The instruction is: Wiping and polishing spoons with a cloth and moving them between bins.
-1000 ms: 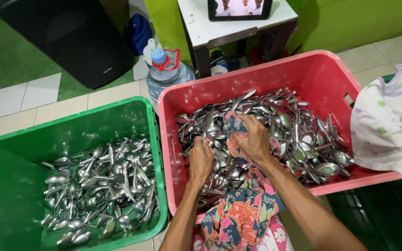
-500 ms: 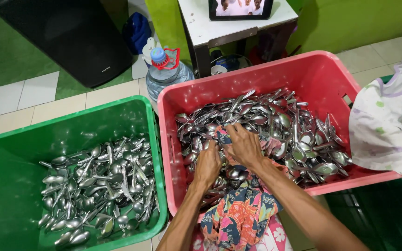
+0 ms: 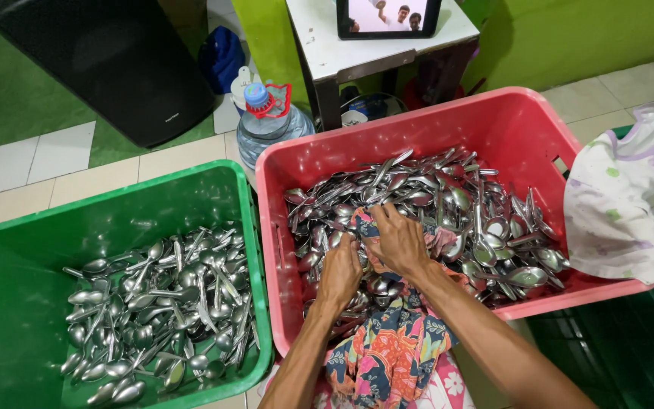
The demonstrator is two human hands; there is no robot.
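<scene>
A large black rounded bin [image 3: 107, 68] stands on the green and white tiled floor [image 3: 32, 163] at the far left, and a white table with dark metal legs [image 3: 357, 53] stands at the far middle, carrying a dark-framed tablet screen [image 3: 387, 15] at its front edge. Nearer, two plastic crates sit side by side, their long walls touching: a green rectangular plastic crate [image 3: 9, 265] on the left with a loose layer of steel spoons [image 3: 160, 303] spread over its bottom, and a red rectangular plastic crate [image 3: 509, 129] on the right, heaped with a much denser pile of steel spoons [image 3: 448, 204] reaching toward its far wall. A white cloth with pale purple and green print [image 3: 630, 197] hangs over the red crate's right rim. A clear plastic water jug with a blue cap and red handle [image 3: 266, 121] stands just behind the red crate's far left corner. A colourful floral cloth [image 3: 387, 348] drapes over the red crate's near rim and runs up into the pile. Both hands work near the middle of the red crate: the left hand [image 3: 340, 269] is curled, fingers closed down on the cloth and the spoons under it, and the right hand [image 3: 397, 238], touching it, has its fingers bent and gripping a bunched fold of the same cloth over the spoons.
</scene>
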